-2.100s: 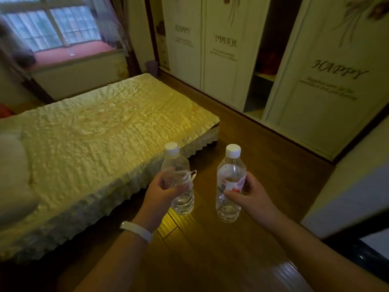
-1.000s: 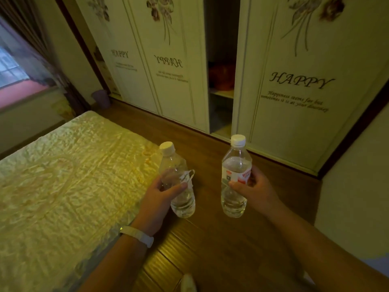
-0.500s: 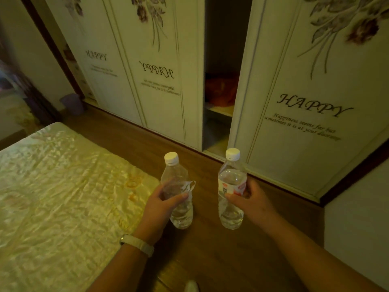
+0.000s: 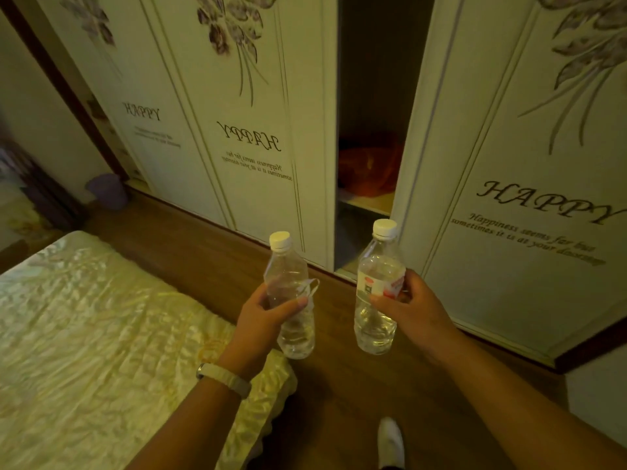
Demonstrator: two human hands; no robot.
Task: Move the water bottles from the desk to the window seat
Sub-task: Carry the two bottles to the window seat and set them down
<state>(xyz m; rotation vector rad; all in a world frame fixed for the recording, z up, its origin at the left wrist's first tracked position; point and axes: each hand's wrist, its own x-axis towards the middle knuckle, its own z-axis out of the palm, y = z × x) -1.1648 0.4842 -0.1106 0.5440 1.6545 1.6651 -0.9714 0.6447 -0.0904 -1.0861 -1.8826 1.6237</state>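
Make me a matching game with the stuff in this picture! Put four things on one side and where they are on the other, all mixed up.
Things:
1. bottle with the red and white label
2. bottle with the loose label
3. orange bundle
4. white wristband

Places:
A. on a shelf inside the open wardrobe
B. in the right hand
C. around the left wrist
D. in the left hand

Pairs: 1-B, 2-D, 3-A, 4-C

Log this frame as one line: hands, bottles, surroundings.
left hand: holds unlabelled bottle | right hand: holds labelled bottle | both upright, capped | bed left | wardrobe ahead
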